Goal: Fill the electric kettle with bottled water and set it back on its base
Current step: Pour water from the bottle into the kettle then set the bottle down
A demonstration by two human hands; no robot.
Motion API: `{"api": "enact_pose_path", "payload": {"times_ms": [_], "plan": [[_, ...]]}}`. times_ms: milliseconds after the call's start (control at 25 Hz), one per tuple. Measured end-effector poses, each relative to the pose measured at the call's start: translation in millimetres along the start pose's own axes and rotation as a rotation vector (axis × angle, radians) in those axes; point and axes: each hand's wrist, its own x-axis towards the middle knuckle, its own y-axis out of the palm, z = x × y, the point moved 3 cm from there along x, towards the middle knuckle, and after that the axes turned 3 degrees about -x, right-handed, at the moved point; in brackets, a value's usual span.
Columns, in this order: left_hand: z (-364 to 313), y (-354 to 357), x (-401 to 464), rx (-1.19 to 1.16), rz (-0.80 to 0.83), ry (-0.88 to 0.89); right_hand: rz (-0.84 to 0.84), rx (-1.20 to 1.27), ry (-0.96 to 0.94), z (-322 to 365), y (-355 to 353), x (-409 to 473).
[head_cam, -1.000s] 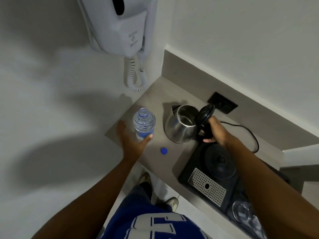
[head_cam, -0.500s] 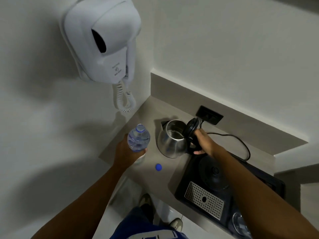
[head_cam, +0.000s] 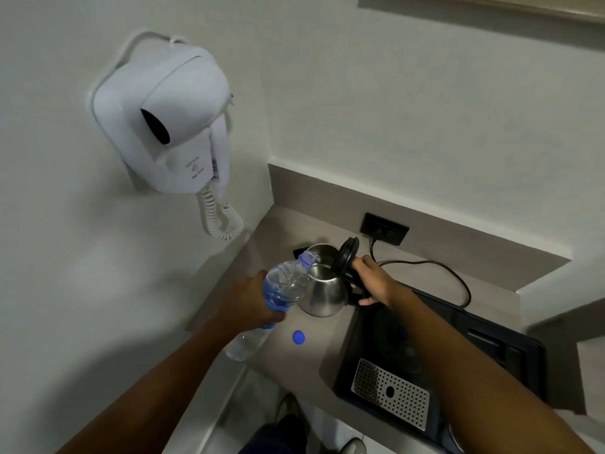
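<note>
Grey counter (head_cam: 314, 358) in a wall corner.
We note on it a steel kettle (head_cam: 324, 294), a blue bottle cap (head_cam: 298, 337) nearer, and a black tray (head_cam: 491, 352) right.

Kettle (head_cam: 322, 294) body seen as brushed steel, satin sheen, lid (head_cam: 344, 259) matt black plastic. Bottle (head_cam: 280, 296) left of kettle: clear thin plastic, glossy, ribbed, blue label. Cap (head_cam: 298, 337) below kettle: blue plastic. Tray (head_cam: 491, 342) right of kettle: black, semi-gloss; perforated metal grille (head_cam: 389, 393) set in it. Counter (head_cam: 281, 224): matt grey, smooth
</note>
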Motion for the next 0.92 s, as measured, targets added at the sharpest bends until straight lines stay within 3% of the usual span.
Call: {"api": "enact_pose_path", "payload": {"times_ms": [120,400,920], "plan": [[-5,2,8,0.177,0.044,-0.146,-0.021,-0.035,-0.009,-1,-1,1],[-8,0,13,0.479,0.117,-0.185,0.016,-0.042,-0.026,0,-1,1],[-20,-11,21,0.660,0.178,-0.209,0.016,-0.025,-0.014,-3,-1,8]]}}
